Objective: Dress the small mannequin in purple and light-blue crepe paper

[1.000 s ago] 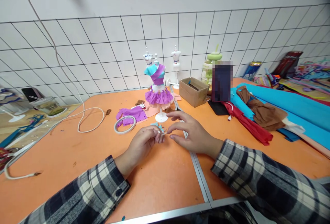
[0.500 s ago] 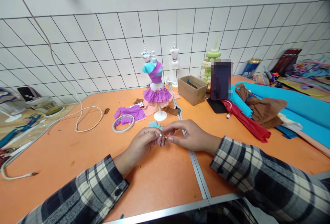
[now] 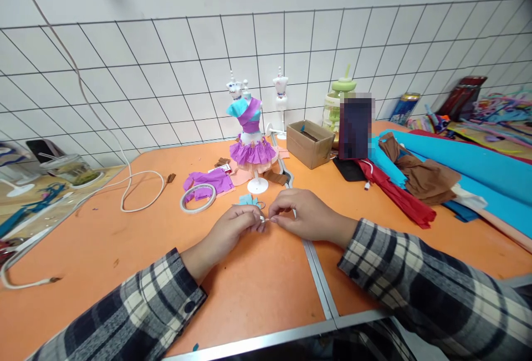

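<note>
Close together over the orange table point(image 3: 257, 272), my hands both pinch a tiny pale strip point(image 3: 266, 219), too small to name more exactly. My left hand point(image 3: 239, 225) is closed with the thumb pressed on the index finger. Thumb and fingertip of my right hand point(image 3: 305, 214) meet at the strip's right end. Just beyond the fingers lie light-blue scraps point(image 3: 248, 199) and a thin dark loop point(image 3: 260, 204). Behind them stands a small dress form point(image 3: 250, 136) wearing a purple ruffled skirt and a blue and purple sash top.
A tape roll point(image 3: 198, 209) lies by purple crepe paper point(image 3: 216, 181). At the back are a cardboard box point(image 3: 310, 147), a green-lidded bottle point(image 3: 336, 108) and a propped phone point(image 3: 355, 128). Coloured paper rolls point(image 3: 465, 161) fill the right side; a white cable point(image 3: 141, 172) curls at left.
My right fingers have closed from a loose, parted shape into a pinch at the pale strip. My left hand stays nearly in place.
</note>
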The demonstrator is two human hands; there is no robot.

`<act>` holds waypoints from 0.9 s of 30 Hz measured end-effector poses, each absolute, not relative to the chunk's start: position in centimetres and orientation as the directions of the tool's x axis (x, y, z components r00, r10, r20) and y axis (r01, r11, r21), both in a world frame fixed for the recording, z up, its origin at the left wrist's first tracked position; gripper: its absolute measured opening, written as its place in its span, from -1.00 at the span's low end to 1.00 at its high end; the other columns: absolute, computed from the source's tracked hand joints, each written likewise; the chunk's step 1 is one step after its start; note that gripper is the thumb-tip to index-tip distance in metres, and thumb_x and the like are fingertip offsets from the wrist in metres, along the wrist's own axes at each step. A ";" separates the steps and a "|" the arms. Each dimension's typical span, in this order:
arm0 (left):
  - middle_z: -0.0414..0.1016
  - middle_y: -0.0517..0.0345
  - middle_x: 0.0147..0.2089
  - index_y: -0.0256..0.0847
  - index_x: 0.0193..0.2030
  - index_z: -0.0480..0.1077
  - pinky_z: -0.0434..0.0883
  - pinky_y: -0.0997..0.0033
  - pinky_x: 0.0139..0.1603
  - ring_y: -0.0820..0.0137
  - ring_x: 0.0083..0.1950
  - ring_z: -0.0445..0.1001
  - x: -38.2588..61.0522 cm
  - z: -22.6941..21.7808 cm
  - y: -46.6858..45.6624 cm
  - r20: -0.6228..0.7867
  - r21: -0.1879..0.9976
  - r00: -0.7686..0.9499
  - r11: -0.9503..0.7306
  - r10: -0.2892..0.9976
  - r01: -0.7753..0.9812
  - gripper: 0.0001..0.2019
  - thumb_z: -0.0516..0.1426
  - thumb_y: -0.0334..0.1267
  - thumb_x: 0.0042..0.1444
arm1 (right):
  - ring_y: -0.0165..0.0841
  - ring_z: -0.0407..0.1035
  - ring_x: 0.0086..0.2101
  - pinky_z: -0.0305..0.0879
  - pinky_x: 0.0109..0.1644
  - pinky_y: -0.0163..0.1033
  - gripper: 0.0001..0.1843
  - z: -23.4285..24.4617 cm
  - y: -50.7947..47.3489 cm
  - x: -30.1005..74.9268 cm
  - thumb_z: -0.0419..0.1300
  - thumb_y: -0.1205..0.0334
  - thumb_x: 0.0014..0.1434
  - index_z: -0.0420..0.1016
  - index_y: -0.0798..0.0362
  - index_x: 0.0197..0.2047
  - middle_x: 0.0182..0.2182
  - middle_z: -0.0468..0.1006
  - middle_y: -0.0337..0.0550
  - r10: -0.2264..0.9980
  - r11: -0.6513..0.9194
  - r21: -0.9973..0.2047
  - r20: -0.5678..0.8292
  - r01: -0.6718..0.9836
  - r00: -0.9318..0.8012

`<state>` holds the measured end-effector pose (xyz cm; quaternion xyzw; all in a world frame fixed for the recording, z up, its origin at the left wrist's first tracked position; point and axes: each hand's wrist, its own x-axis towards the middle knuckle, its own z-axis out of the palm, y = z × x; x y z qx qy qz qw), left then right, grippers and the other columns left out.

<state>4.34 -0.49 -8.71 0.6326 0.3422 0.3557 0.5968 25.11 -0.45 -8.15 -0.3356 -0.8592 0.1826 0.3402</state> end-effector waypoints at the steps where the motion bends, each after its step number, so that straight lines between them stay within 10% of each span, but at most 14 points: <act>1: 0.37 0.17 -0.54 -0.22 -0.61 0.38 0.27 0.38 -0.25 0.38 -0.40 0.33 4.3 -8.7 -0.4 0.033 0.996 0.496 -0.072 0.867 0.060 -0.77 0.11 -0.25 0.03 | -0.38 0.41 -0.30 0.28 -0.20 -0.29 -0.92 -8.1 -0.4 25.2 0.25 0.39 0.14 0.56 0.06 -0.31 -0.37 0.58 -0.21 0.705 0.707 -0.527 0.462 0.473 -0.538; 8: 0.52 0.03 -0.10 -0.24 -0.35 0.46 0.39 0.25 -0.02 0.25 -0.10 0.49 3.7 -8.5 0.0 0.052 0.999 0.270 -0.054 0.962 0.002 -0.91 0.22 -0.28 0.02 | -0.40 0.42 -0.34 0.26 -0.25 -0.30 -0.90 -8.3 0.2 25.7 0.21 0.37 0.21 0.58 0.07 -0.29 -0.34 0.59 -0.17 0.778 0.628 -0.550 0.425 0.550 -0.463; 14: 0.35 -0.11 0.28 -0.11 0.19 0.32 0.38 0.05 0.17 0.12 0.19 0.42 4.5 -8.7 -1.0 0.087 0.992 0.400 -0.044 0.912 -0.115 -0.43 0.31 -0.28 0.01 | -0.33 0.42 -0.25 0.25 -0.18 -0.25 -0.90 -8.3 -0.6 25.5 0.21 0.30 0.23 0.58 0.04 -0.23 -0.29 0.61 -0.15 0.678 0.730 -0.386 0.517 0.564 -0.523; 27: 0.62 0.12 -0.38 -0.23 -0.35 0.54 0.46 0.44 -0.38 0.36 -0.37 0.55 5.4 -7.6 -1.3 -0.007 0.982 0.265 -0.044 0.964 0.186 -0.82 0.37 -0.27 -0.11 | -0.40 0.39 -0.33 0.26 -0.26 -0.31 -0.90 -8.2 -0.9 25.0 0.23 0.40 0.16 0.56 0.04 -0.27 -0.34 0.57 -0.20 0.705 0.709 -0.509 0.524 0.489 -0.478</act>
